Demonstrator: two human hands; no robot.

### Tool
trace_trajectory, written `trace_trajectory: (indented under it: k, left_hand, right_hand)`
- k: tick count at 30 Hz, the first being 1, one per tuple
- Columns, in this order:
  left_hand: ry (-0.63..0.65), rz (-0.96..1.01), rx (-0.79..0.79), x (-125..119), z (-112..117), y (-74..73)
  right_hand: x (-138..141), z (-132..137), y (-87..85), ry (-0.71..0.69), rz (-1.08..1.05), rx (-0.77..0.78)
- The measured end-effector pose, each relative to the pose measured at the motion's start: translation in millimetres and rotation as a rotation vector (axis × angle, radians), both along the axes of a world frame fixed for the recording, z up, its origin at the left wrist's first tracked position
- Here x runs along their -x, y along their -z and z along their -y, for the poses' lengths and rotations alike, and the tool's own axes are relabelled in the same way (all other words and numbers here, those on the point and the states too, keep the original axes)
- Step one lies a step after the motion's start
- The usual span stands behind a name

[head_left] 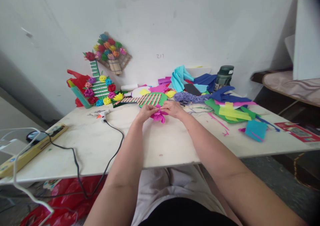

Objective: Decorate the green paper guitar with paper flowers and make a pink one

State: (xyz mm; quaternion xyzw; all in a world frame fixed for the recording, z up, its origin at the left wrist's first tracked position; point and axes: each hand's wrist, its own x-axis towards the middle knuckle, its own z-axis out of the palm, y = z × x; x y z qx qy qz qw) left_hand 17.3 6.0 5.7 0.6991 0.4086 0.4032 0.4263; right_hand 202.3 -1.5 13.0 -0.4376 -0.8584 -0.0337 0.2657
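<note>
Over the middle of the table, my left hand [148, 112] and my right hand [174, 110] meet at a bright pink crepe paper flower [159, 116]. The fingers of both hands pinch it from either side, and its ruffled petals hang below my fingertips. Just behind my hands lies a green guitar-shaped craft [149, 99] with pale strips laid across it and a long neck reaching left. A yellow paper flower [118, 97] sits by the end of that neck.
A glue gun [103, 115] trails its black cord toward a power strip [32, 151] at left. Purple yarn [192, 98], coloured paper [235, 112] and a dark bottle [224, 76] are at right. A flower-decorated craft [100, 87] leans on the wall.
</note>
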Motion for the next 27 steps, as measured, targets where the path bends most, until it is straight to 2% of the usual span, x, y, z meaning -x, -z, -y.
trace_trajectory:
  k: [6, 13, 19, 27]
  left_hand:
    - [0.004, 0.04, 0.005, 0, -2, 0.9]
    - [0.073, 0.166, 0.149, 2, -4, 4.2]
    - [0.095, 0.316, 0.291, 4, -3, 3.2]
    - [0.101, 0.283, 0.34, 6, -1, 1.4]
  right_hand:
    - [1, 3, -0.6, 0.013, 0.015, -0.039]
    - [6, 11, -6.7, 0.039, 0.09, -0.083]
    - [6, 9, -3.1, 0.027, 0.108, -0.141]
    - [6, 6, 0.0, 0.045, 0.096, -0.111]
